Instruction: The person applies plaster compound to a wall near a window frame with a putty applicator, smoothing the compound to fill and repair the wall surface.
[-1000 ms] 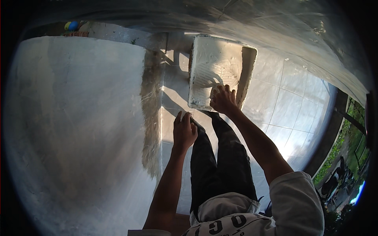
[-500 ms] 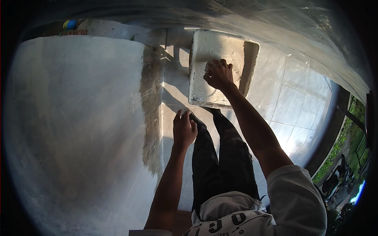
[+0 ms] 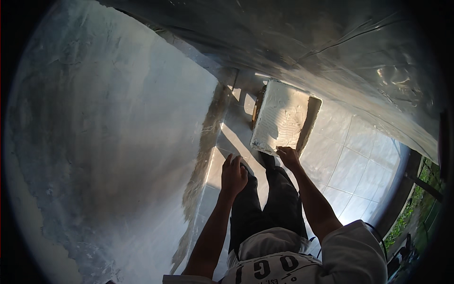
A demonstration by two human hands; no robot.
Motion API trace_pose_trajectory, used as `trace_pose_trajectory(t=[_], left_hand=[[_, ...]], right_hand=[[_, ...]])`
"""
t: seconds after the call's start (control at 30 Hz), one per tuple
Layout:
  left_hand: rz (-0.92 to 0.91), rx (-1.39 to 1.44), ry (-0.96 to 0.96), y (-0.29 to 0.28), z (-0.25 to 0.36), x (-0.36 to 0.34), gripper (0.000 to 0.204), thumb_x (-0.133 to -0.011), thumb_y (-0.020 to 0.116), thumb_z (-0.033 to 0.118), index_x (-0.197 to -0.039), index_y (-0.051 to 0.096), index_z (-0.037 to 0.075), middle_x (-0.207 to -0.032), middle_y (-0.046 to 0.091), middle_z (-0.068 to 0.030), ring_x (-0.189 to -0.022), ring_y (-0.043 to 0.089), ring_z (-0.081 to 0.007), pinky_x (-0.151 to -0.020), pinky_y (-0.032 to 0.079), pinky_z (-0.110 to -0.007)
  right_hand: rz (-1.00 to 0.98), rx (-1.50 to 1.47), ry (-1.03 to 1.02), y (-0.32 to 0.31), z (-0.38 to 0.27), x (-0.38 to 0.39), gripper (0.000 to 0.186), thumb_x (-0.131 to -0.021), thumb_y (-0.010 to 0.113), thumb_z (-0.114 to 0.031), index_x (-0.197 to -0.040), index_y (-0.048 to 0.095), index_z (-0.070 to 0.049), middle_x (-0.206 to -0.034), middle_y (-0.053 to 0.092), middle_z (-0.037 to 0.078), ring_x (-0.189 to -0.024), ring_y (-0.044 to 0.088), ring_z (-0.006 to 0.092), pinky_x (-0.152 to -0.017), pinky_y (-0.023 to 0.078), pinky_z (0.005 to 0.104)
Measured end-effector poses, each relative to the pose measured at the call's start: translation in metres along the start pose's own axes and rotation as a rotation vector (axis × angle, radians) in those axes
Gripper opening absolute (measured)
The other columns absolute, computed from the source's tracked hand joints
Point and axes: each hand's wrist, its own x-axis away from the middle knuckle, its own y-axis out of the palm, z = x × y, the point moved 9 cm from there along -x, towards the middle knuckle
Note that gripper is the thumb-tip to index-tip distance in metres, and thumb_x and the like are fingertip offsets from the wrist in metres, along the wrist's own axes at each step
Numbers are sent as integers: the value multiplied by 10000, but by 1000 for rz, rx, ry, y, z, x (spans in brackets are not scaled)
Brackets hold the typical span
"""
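Observation:
A rectangular tray [image 3: 310, 117] sits in front of my feet, partly coated with thick cream-white paste [image 3: 283, 111] that has ridged streaks. My right hand [image 3: 287, 155] is at the tray's near right edge, with its fingers curled in. Whether they grip the rim or some small thing cannot be made out. My left hand [image 3: 234, 176] hangs over my left leg, near the wall's foot, its fingers loosely bent and apart with nothing in them.
A large grey-white coated wall [image 3: 127, 118] rises on the left, with a rough brown strip [image 3: 204, 142] along its bottom. Pale floor tiles [image 3: 345, 161] extend to the right. Shiny dark sheeting [image 3: 359, 57] spans the far side. Greenery [image 3: 402, 222] shows at the far right.
My right hand has drawn back from above the paste to the tray's near edge. The paste shows ridges where the hand was. The view has tilted, shifting the tray right and lower.

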Motion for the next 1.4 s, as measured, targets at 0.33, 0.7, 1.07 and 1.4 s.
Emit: trace_pose_trajectory(t=[0.33,0.7,1.07,1.4], left_hand=[[561,16,-189,-196,-5,99,400,-856,602,43,-1255,614,31,-1353,610,-163,-1385,470,-367,-1110,420,-484],[956,-455,89,-421,19,229,268,-796,600,5,-1055,666,28,-1227,702,-162,-1340,520,-384,-1094,419,-540],[915,-758,411,-473,-24,307,197,-793,563,71,-944,685,39,-1134,740,-109,-1246,593,-302,-1022,485,-473],[927,-893,437,-463,-28,302,215,-838,556,198,-949,693,75,-1130,737,-79,-1202,629,-259,-1117,394,-426]], right_hand=[[-779,-1092,115,104,-263,73,542,-934,633,-360,-1380,543,-66,-1306,614,96,-1172,594,259,-956,484,511],[-1623,-1272,-416,169,-570,257,800,-858,650,-343,-1494,373,57,-1418,538,261,-1291,554,421,-1094,411,623],[-826,-1012,-1184,162,-631,319,737,-722,724,-57,-1435,539,-19,-1482,498,184,-1409,435,376,-1110,414,481],[200,-293,-1808,154,-654,369,601,-670,755,-28,-1266,686,-72,-1471,501,173,-1351,397,443,-1102,404,500]])
